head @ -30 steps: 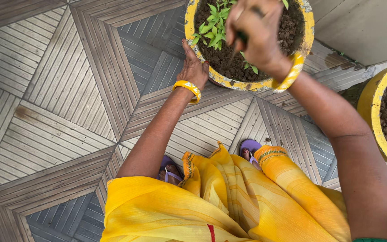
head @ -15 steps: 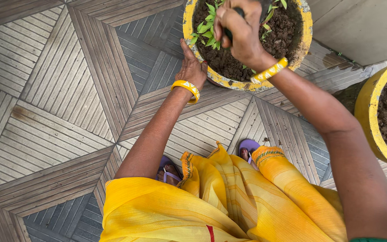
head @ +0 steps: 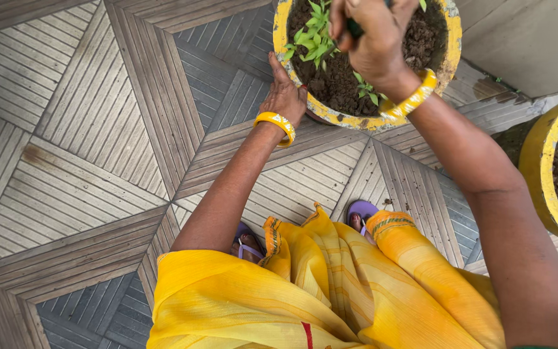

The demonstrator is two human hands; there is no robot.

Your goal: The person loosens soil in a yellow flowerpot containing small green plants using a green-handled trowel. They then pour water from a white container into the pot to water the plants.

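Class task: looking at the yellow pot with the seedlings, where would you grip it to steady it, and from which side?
Grip the yellow pot by its thick raised rim, from the near left, where the left hand rests. The rim gives a firm edge there, away from the seedlings and the right hand working the soil.

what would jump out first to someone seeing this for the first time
The bright yellow draped cloth filling the bottom of the view stands out first. At the top, the yellow pot of dark soil with small green seedlings draws the eye: the right hand is closed round a dark tool handle above the soil, and the left hand rests against the pot's outer wall. Both wrists wear yellow bangles.
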